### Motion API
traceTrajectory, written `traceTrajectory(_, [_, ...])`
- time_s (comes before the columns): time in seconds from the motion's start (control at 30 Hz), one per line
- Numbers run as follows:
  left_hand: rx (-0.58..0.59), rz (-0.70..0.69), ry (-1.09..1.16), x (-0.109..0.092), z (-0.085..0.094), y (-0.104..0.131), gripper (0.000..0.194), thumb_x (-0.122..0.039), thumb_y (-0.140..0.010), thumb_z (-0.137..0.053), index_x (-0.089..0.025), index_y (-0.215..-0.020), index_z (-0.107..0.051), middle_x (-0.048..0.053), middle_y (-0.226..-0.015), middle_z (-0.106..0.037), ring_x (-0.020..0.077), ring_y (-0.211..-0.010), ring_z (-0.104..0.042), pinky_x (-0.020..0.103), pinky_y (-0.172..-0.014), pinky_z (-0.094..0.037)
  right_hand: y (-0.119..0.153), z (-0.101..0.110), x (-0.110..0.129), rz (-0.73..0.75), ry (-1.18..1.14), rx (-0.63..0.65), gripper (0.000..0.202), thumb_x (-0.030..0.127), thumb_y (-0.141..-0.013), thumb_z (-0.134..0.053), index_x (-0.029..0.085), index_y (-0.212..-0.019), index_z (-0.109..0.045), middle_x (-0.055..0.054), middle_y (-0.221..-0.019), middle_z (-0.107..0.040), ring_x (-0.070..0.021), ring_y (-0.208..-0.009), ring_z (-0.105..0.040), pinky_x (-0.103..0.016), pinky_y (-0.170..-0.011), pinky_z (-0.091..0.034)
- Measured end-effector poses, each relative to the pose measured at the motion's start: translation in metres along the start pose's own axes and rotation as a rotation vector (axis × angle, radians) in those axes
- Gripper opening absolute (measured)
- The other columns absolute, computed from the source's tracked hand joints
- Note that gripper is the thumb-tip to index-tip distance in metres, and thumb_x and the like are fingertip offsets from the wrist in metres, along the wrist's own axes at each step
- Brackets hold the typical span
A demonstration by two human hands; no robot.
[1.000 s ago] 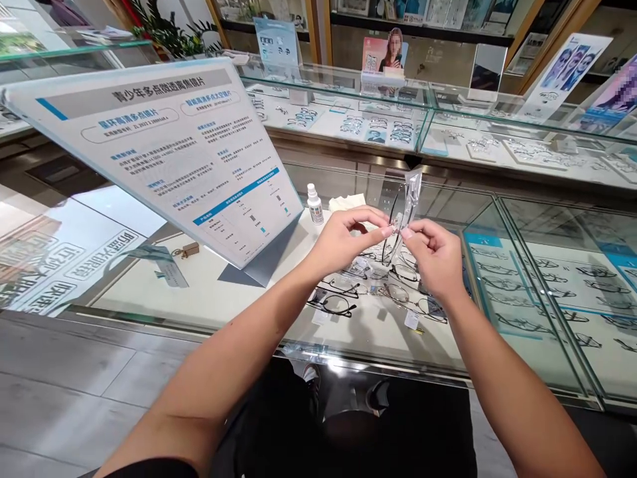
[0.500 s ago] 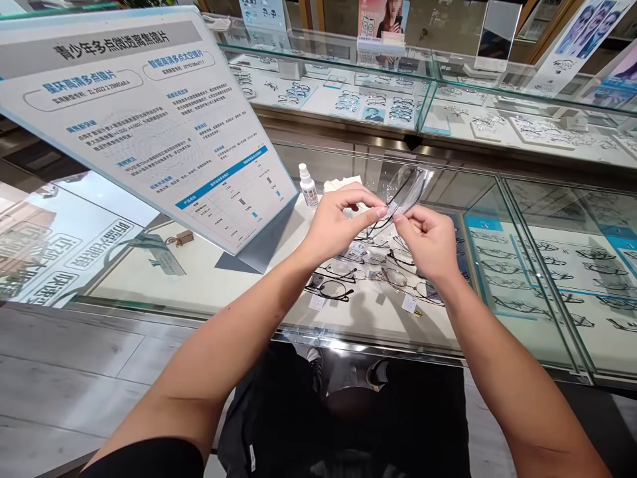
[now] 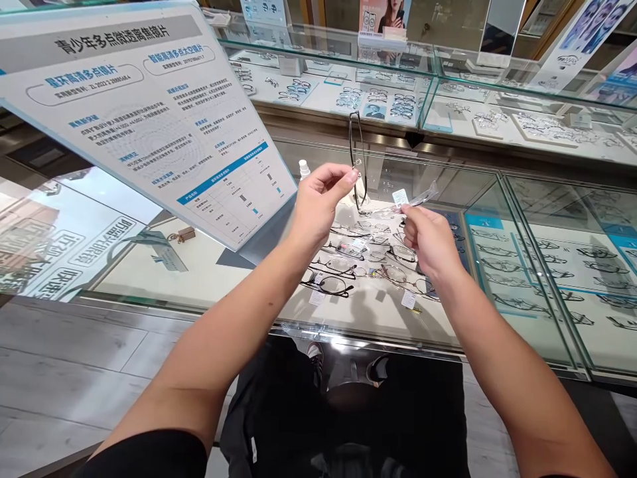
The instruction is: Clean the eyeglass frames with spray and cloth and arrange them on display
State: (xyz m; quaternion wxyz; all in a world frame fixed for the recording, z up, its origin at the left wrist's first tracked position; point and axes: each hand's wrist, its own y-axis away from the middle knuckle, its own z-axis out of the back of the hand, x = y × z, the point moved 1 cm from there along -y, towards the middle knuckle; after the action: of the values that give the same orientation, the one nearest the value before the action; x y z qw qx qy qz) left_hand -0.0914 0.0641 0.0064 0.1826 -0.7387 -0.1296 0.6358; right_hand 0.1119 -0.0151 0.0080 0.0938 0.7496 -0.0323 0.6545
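Note:
My left hand (image 3: 318,204) pinches a pair of dark-framed eyeglasses (image 3: 365,166) between thumb and fingertips. The eyeglasses are held up on edge above the glass counter. My right hand (image 3: 428,240) is closed on a clear plastic sleeve (image 3: 426,194), with a small white tag (image 3: 400,197) standing up by the thumb. The sleeve's left end comes close to the bottom of the eyeglasses; whether they touch I cannot tell. Beneath both hands, several more eyeglasses (image 3: 333,286) lie spread on the counter, some with white tags.
A large printed sign (image 3: 149,143) leans over the counter on the left, partly in front of a small white bottle (image 3: 303,167). A keychain (image 3: 185,234) lies left of it. On the right, a glass case (image 3: 542,219) contains rows of eyeglasses. Another display case (image 3: 328,99) stands behind.
My hands have moved apart. The eyeglasses now stand upright in my left hand, away from the plastic sleeve, which has tilted lower in my right hand. The white tag has come into clear view.

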Motion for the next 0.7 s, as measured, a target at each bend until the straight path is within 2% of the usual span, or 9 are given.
traceTrajectory(0.17, [0.012,-0.033,-0.008,-0.001,-0.001,0.001,0.033,-0.055,-0.086,-0.089,-0.025,-0.093,-0.077,0.002,-0.094,-0.076,0.0146,-0.086,-0.065,0.032,-0.086,-0.056,0.002,-0.001,-0.003,-0.064,0.023,0.049,0.052,0.066,-0.075,-0.089,0.026,-0.078,-0.058,0.01,-0.059,-0.026,-0.0108,-0.055,-0.018,-0.029,-0.052,-0.017])
traceTrajectory(0.27, [0.004,-0.047,-0.053,-0.003,-0.001,0.003,0.035,-0.057,-0.087,-0.088,-0.025,-0.092,-0.076,0.002,-0.095,-0.075,0.0145,-0.086,-0.065,0.032,-0.084,-0.055,0.005,0.0,0.003,-0.1,0.142,0.135,0.056,0.077,-0.081,-0.082,0.023,-0.077,-0.066,0.01,-0.056,-0.026,-0.0105,-0.052,-0.018,-0.03,-0.051,-0.016])
traceTrajectory(0.33, [-0.009,-0.058,-0.088,-0.006,-0.002,0.004,0.035,-0.057,-0.088,-0.088,-0.024,-0.093,-0.076,0.002,-0.095,-0.075,0.0143,-0.085,-0.064,0.031,-0.083,-0.054,0.012,-0.001,0.009,-0.027,0.251,0.186,0.055,0.075,-0.089,-0.076,0.021,-0.078,-0.072,0.009,-0.055,-0.026,-0.0106,-0.052,-0.019,-0.031,-0.052,-0.017])
traceTrajectory(0.37, [-0.01,-0.062,-0.104,-0.008,-0.002,0.005,0.035,-0.057,-0.089,-0.087,-0.024,-0.093,-0.076,0.002,-0.095,-0.075,0.0142,-0.085,-0.064,0.031,-0.082,-0.054,0.016,-0.003,0.013,0.056,0.29,0.194,0.051,0.071,-0.092,-0.075,0.021,-0.084,-0.077,0.008,-0.056,-0.027,-0.0111,-0.052,-0.021,-0.031,-0.053,-0.019])
traceTrajectory(0.43, [-0.002,-0.075,-0.13,-0.012,-0.004,0.007,0.035,-0.057,-0.09,-0.086,-0.024,-0.093,-0.077,0.002,-0.097,-0.076,0.0147,-0.086,-0.065,0.03,-0.079,-0.053,0.025,-0.006,0.018,0.254,0.328,0.196,0.038,0.059,-0.098,-0.074,0.024,-0.109,-0.083,0.006,-0.06,-0.032,-0.0131,-0.055,-0.026,-0.03,-0.056,-0.025])
traceTrajectory(0.5, [0.019,-0.106,-0.157,-0.017,-0.006,0.01,0.034,-0.057,-0.091,-0.085,-0.024,-0.092,-0.077,0.003,-0.099,-0.077,0.016,-0.089,-0.067,0.031,-0.079,-0.052,0.032,-0.01,0.019,0.389,0.35,0.226,0.041,0.048,-0.102,-0.07,0.029,-0.138,-0.078,0.005,-0.065,-0.035,-0.0156,-0.06,-0.031,-0.031,-0.06,-0.031])
traceTrajectory(0.57, [0.043,-0.159,-0.182,-0.021,-0.009,0.013,0.033,-0.056,-0.092,-0.084,-0.024,-0.091,-0.078,0.004,-0.101,-0.077,0.0178,-0.095,-0.069,0.032,-0.08,-0.052,0.036,-0.013,0.015,0.428,0.401,0.267,0.049,0.041,-0.104,-0.065,0.033,-0.153,-0.069,0.004,-0.067,-0.038,-0.0171,-0.063,-0.035,-0.033,-0.063,-0.035])
traceTrajectory(0.7, [0.075,-0.253,-0.211,-0.023,-0.012,0.017,0.03,-0.055,-0.094,-0.083,-0.026,-0.091,-0.078,0.005,-0.104,-0.078,0.0202,-0.102,-0.07,0.035,-0.085,-0.051,0.034,-0.014,0.006,0.428,0.5,0.264,0.058,0.032,-0.103,-0.064,0.037,-0.161,-0.062,0.004,-0.068,-0.046,-0.0178,-0.065,-0.04,-0.033,-0.066,-0.036])
